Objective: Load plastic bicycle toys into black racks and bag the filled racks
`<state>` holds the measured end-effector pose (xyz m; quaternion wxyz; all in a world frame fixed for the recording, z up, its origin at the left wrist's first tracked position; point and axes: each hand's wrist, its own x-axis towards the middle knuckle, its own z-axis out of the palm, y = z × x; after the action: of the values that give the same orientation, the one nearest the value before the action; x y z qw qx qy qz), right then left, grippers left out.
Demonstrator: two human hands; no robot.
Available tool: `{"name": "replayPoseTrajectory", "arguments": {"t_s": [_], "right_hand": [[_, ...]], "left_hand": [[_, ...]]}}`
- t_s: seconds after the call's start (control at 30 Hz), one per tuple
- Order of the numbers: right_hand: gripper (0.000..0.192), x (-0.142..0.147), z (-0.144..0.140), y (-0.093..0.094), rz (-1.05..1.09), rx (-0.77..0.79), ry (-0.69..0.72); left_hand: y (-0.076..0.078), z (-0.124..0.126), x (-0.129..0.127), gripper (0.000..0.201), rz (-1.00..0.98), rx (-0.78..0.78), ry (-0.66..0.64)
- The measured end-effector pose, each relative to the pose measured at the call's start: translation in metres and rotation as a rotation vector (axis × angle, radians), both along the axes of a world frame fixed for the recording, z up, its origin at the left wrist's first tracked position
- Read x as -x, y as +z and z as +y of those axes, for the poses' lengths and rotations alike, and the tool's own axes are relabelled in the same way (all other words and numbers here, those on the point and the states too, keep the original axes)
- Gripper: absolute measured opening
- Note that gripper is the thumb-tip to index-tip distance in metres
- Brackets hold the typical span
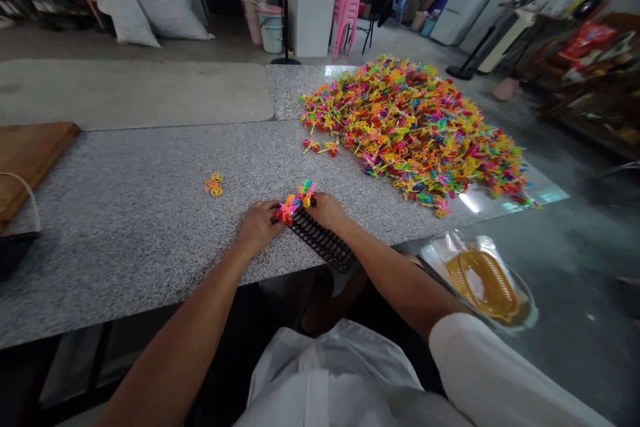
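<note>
A black grid rack [324,240] lies at the near edge of the speckled table, slanting toward my body. Small brightly coloured plastic pieces [297,203] sit in a row across its far end. My left hand [260,227] grips the rack's far left corner, fingers bent beside the pink and red pieces. At the far right corner, my right hand [327,211] is closed with its fingertips against the yellow and green pieces. Its fingers partly hide what they hold. A few loose orange and yellow pieces [215,185] lie on the table left of the rack.
A large heap of colourful plastic pieces [415,127] covers the table's right side. Below the table's right edge is a tub with a yellow basket [485,283] and clear bags. A wooden board [35,153] lies at the left. A standing fan [286,7] is behind the table.
</note>
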<state>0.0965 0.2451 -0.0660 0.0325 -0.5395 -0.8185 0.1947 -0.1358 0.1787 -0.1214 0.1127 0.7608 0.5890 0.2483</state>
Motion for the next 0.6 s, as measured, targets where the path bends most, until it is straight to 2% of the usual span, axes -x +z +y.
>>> {"name": "replayPoseTrajectory", "arguments": {"t_s": [0.1, 0.23, 0.4, 0.53, 0.6], "right_hand": [[0.030, -0.005, -0.002, -0.003, 0.037, -0.015, 0.029], [0.033, 0.001, -0.007, -0.005, -0.014, -0.058, -0.020], [0.037, 0.006, -0.011, 0.002, -0.037, -0.042, -0.005], [0.029, -0.011, 0.017, 0.016, -0.005, 0.120, 0.095], [0.026, -0.020, 0.044, 0.025, -0.043, 0.127, 0.015]], "left_hand": [[0.000, -0.001, 0.000, 0.022, -0.006, 0.022, 0.010], [0.001, -0.001, -0.001, 0.025, -0.024, 0.027, 0.017], [0.007, -0.003, -0.002, 0.026, -0.009, 0.023, 0.034], [0.009, -0.006, -0.002, 0.024, -0.014, 0.012, 0.037], [0.008, -0.006, -0.002, 0.024, -0.022, 0.008, 0.054]]}}
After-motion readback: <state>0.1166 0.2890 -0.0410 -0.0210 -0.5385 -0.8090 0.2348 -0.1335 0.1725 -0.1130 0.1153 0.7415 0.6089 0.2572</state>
